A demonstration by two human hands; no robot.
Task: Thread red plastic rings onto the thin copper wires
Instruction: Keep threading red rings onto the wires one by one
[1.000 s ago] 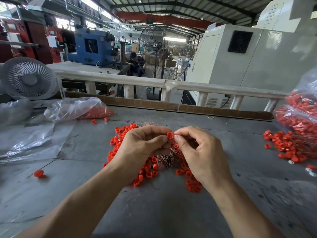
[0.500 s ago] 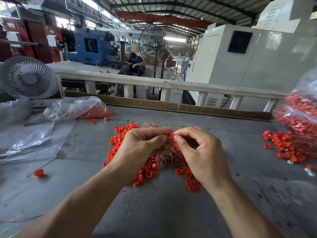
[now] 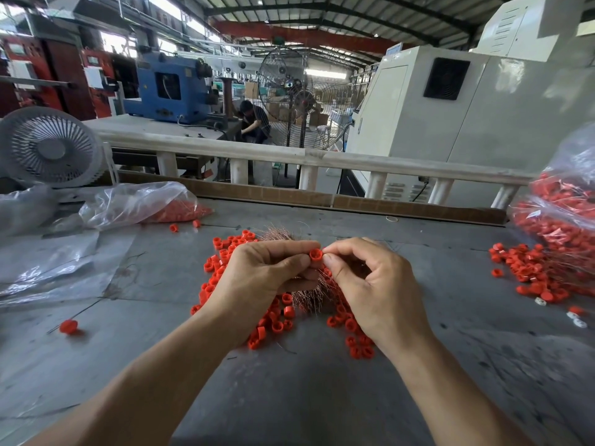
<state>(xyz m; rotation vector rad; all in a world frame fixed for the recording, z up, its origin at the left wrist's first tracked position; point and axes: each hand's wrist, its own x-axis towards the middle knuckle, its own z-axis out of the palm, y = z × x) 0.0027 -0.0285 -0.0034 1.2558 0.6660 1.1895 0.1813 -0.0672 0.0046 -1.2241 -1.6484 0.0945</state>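
The left fingers pinch one red ring, with the thumb under it and the first finger on top. The right fingers are pinched together and touch the right side of that ring. They look like they hold a thin wire, but the wire is too thin to see there, so I cannot tell for sure. The left hand and the right hand meet in the middle, just above the bench. Under them lies a bunch of copper wires, all thin and shiny, and some of it pokes out on the far side of the hands. Loose red rings lie in a heap around the wires, on the left, on the right and near the wrists. I think this is the step where a wire tip goes into the ring's hole. The next move needs a steady ring and a slow, straight push. A clear bag of rings lies far on the left. A bigger bag sits on the right, with more rings spilled beside it. One ring on a wire lies alone near the left edge.
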